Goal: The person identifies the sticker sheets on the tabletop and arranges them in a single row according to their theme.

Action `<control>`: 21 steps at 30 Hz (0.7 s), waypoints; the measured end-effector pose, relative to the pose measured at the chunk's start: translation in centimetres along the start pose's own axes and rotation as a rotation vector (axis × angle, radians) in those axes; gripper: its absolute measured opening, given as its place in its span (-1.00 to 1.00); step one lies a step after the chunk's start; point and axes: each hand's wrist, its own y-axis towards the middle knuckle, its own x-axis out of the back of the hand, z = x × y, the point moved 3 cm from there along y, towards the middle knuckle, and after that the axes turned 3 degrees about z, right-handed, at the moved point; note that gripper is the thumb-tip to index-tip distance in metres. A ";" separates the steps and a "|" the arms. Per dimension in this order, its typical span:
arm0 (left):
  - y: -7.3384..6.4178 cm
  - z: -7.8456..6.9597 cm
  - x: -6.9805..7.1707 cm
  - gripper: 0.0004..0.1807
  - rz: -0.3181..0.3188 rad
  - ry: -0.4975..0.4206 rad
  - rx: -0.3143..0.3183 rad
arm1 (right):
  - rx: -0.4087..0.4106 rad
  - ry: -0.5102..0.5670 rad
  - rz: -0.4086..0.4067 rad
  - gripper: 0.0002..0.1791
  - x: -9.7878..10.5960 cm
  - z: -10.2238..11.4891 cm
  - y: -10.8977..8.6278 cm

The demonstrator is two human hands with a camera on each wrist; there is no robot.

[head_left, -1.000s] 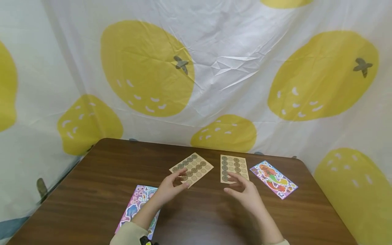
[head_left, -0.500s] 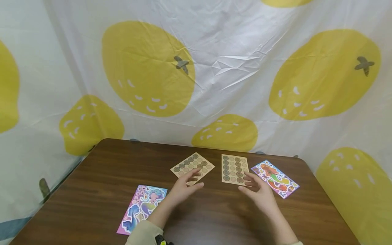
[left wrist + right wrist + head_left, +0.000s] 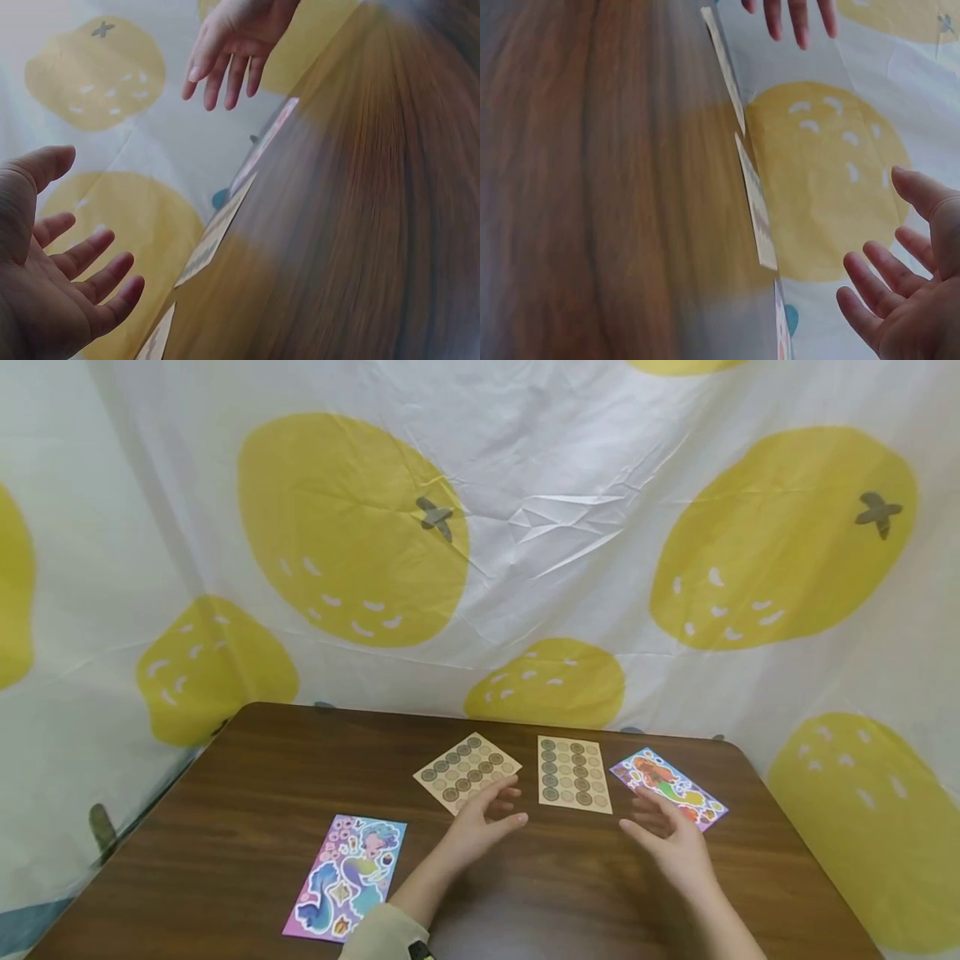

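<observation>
Above the table my left hand [image 3: 480,827] hovers with relaxed, spread fingers, just in front of a tan sheet of round stickers [image 3: 457,764] that lies turned at an angle. A second tan sheet of round stickers [image 3: 558,772] lies straighter, between the two hands. My right hand [image 3: 671,843] also hovers, fingers loosely parted, and covers the near part of a mermaid sticker sheet with red hair [image 3: 660,772]. At the left lies another mermaid sticker sheet, pink and blue [image 3: 352,868], partly behind the left sleeve. Both wrist views show nothing in either palm.
The dark wooden table [image 3: 225,827] has rounded far corners. Behind and around it hangs a white curtain [image 3: 540,427] printed with big yellow lemons, close against the far edge.
Both hands have drifted to the right, staying in the air. The left has uncovered most of the pink and blue sheet; the right now overlaps the red-haired mermaid sheet. The sheets stay in place.
</observation>
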 end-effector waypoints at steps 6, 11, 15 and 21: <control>0.2 -0.1 -1.8 -0.36 0.005 -0.043 0.001 | -0.026 0.011 -0.051 -0.39 0.9 -0.8 -0.8; 0.8 -0.1 -3.4 -0.34 0.020 -0.081 0.010 | -0.020 0.004 -0.070 -0.44 1.5 -1.6 -1.5; 1.2 -0.1 -4.9 -0.34 0.034 -0.113 0.024 | -0.010 0.011 -0.114 -0.47 2.4 -2.5 -1.8; 2.0 -0.2 -6.7 -0.34 0.047 -0.126 0.034 | -0.005 -0.015 -0.147 -0.47 4.3 -3.1 -1.7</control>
